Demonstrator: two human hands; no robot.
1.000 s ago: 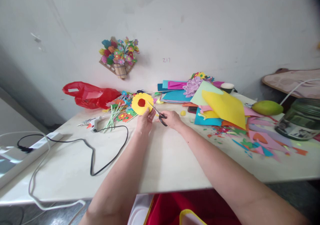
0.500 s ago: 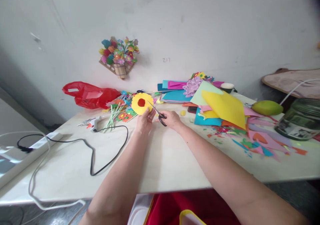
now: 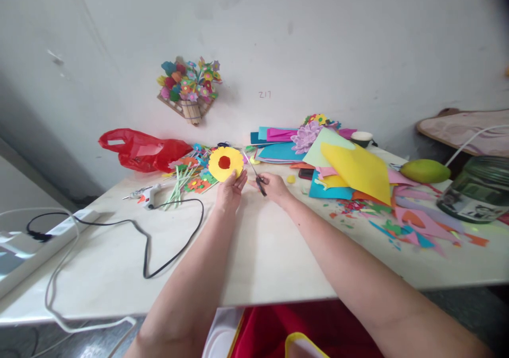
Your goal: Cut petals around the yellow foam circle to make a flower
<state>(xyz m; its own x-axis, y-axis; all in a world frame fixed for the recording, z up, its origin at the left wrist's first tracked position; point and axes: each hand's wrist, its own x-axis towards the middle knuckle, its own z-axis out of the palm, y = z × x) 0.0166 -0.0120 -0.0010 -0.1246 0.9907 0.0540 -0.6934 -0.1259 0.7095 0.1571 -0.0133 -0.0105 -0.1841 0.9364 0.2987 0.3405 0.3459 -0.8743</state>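
Observation:
My left hand (image 3: 231,187) grips the lower edge of a yellow foam flower (image 3: 214,168), which has a scalloped rim and a dark red round centre. In my right hand (image 3: 273,187) is a pair of scissors (image 3: 261,184) with black handles, fingers closed around them. The blades point up and to the left, just right of the flower and apart from its edge. Behind and left of the flower lie small foam flowers (image 3: 195,184) and pale green sticks (image 3: 177,186).
A glue gun (image 3: 150,196) with a black cord and a power strip (image 3: 67,230) are on the left, a red plastic bag (image 3: 147,151) behind. Foam sheets (image 3: 358,167), scraps (image 3: 421,228), a mango (image 3: 425,171) and a glass jar (image 3: 477,188) occupy the right. A flower basket (image 3: 191,111) hangs on the wall.
The scissors have moved off the flower's right edge, slightly to the right, and turned more upright. My left hand and the flower have barely moved.

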